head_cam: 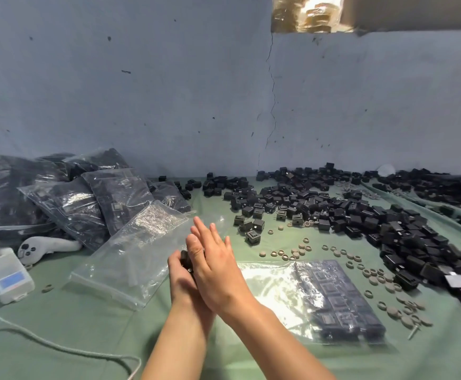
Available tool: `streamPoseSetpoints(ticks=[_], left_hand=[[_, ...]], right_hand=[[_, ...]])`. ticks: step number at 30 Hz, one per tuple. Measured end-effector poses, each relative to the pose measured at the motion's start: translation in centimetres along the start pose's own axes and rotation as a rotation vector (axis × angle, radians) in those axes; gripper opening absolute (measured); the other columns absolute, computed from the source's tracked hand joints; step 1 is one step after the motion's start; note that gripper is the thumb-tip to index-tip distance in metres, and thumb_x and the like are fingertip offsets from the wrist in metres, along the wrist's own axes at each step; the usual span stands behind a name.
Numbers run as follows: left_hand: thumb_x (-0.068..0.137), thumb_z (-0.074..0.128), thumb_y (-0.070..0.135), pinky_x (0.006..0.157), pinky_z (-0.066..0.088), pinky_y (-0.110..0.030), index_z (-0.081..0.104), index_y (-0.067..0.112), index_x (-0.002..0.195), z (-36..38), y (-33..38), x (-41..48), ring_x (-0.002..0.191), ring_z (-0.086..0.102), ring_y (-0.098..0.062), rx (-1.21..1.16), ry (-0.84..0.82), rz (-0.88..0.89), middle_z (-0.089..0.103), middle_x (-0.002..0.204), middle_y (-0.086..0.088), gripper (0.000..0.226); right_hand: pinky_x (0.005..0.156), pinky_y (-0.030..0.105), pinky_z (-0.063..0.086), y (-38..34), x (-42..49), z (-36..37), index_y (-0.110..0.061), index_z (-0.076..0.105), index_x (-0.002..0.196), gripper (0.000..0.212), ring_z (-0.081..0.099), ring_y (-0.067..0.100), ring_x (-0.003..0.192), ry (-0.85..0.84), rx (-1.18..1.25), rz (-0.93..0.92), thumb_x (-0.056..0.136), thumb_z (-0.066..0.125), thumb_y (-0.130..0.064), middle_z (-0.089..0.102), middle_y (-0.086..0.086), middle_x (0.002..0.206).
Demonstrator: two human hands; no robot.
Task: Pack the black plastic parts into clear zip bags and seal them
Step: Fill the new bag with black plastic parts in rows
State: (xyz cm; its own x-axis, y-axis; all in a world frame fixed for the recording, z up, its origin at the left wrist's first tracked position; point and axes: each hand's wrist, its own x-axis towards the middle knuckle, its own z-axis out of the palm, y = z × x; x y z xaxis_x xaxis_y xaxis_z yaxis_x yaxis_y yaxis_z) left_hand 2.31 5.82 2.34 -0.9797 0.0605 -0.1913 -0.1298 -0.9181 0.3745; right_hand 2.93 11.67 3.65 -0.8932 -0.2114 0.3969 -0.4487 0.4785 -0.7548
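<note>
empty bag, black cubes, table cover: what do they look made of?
empty bag: thin clear plastic film, glossy, creased, with a zip strip.
black cubes: likely moulded hard plastic, matte, sharp edges.
table cover: green woven cloth, it seems, matte and wrinkled.

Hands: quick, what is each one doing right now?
Left hand: cupped under the right, holding parts.
Right hand: open, fingers straight, pressed flat on the parts.

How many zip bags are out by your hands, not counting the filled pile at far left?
2. An empty-looking clear bag lies beside the left hand; a filled bag lies flat right of the right hand. The clear one may be several stacked.
</note>
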Motion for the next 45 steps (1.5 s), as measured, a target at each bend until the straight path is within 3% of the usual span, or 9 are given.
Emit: streamPoseSetpoints(ticks=[4,7,12,15,21,30,35,38,45], left_hand=[[0.090,0.052,0.037,0.066,0.058,-0.029,0.054,0.015,0.077,-0.6,1.9,0.1,0.069,0.061,-0.021,-0.096,0.228,0.014,0.059,0.080,-0.006,0.025],[0.090,0.055,0.029,0.050,0.057,-0.026,0.053,0.012,0.078,-2.0,3.4,-0.3,0.075,0.055,-0.021,-0.171,0.270,0.062,0.055,0.085,-0.008,0.020],[0.092,0.055,0.031,0.053,0.059,-0.031,0.052,0.014,0.073,-3.2,3.9,-1.3,0.071,0.056,-0.021,-0.138,0.277,0.091,0.059,0.067,-0.006,0.026],[0.093,0.055,0.032,0.061,0.061,-0.036,0.053,0.013,0.069,-3.2,3.2,-1.8,0.065,0.060,-0.025,-0.108,0.254,0.074,0.061,0.053,-0.007,0.030],[0.090,0.058,0.037,0.074,0.055,-0.043,0.053,0.010,0.079,-2.6,1.6,-2.1,0.079,0.057,-0.028,-0.006,0.211,-0.021,0.057,0.078,-0.014,0.029],[0.091,0.060,0.041,0.046,0.054,-0.026,0.068,0.017,0.062,-1.5,-1.8,-2.7,0.052,0.067,-0.020,0.357,0.084,-0.033,0.066,0.062,-0.005,0.038],[0.099,0.055,0.017,0.040,0.042,-0.016,0.063,0.016,0.102,-1.7,-2.5,-2.3,0.049,0.061,-0.007,0.761,-0.008,-0.001,0.066,0.063,0.004,0.009],[0.101,0.046,0.001,0.037,0.036,-0.011,0.057,0.009,0.099,-1.9,-2.6,-2.3,0.039,0.051,-0.001,0.929,-0.158,-0.001,0.061,0.053,0.008,0.014],[0.095,0.061,0.003,0.082,0.054,-0.022,0.064,0.023,0.119,-3.1,-0.7,-0.4,0.100,0.069,-0.012,1.306,-0.319,0.072,0.072,0.110,0.004,0.031]], right_hand=[[0.111,0.032,0.032,0.3,-1.5,-1.2,-0.026,0.042,0.146,0.041,0.044,0.010,0.130,0.275,-0.044,0.043,0.107,0.035,-0.038,0.056,-0.009,0.136],[0.100,0.036,0.037,2.0,-3.2,-1.8,-0.028,0.045,0.131,0.032,0.049,0.017,0.118,0.196,-0.297,0.227,0.101,0.042,-0.041,0.054,-0.006,0.123],[0.097,0.040,0.036,2.8,-5.3,-0.4,-0.025,0.041,0.123,0.049,0.049,0.024,0.119,-0.024,-0.543,0.337,0.089,0.046,-0.060,0.048,-0.001,0.122],[0.095,0.042,0.036,2.9,-5.7,-0.1,-0.022,0.039,0.125,0.043,0.051,0.029,0.119,-0.053,-0.628,0.368,0.090,0.048,-0.046,0.050,0.003,0.123],[0.084,0.038,0.043,3.0,-5.9,-1.1,-0.021,0.039,0.131,0.034,0.060,0.029,0.107,0.053,-0.452,0.334,0.097,0.042,-0.026,0.061,0.005,0.119],[0.073,0.037,0.042,2.0,-6.2,-2.8,-0.033,0.041,0.128,0.034,0.061,0.019,0.090,0.207,-0.232,0.248,0.095,0.049,-0.027,0.064,-0.007,0.101],[0.080,0.036,0.044,2.1,-6.4,-2.6,-0.035,0.041,0.130,0.035,0.062,0.019,0.098,0.209,-0.264,0.188,0.096,0.048,-0.029,0.063,-0.010,0.114],[0.081,0.035,0.044,2.0,-6.5,-2.5,-0.038,0.040,0.131,0.034,0.061,0.016,0.100,0.230,-0.304,0.141,0.098,0.046,-0.034,0.059,-0.013,0.117],[0.063,0.027,0.055,4.3,-5.2,-7.3,-0.023,0.054,0.129,0.029,0.062,0.005,0.071,0.348,-0.210,0.164,0.101,0.048,-0.022,0.062,-0.013,0.086]])
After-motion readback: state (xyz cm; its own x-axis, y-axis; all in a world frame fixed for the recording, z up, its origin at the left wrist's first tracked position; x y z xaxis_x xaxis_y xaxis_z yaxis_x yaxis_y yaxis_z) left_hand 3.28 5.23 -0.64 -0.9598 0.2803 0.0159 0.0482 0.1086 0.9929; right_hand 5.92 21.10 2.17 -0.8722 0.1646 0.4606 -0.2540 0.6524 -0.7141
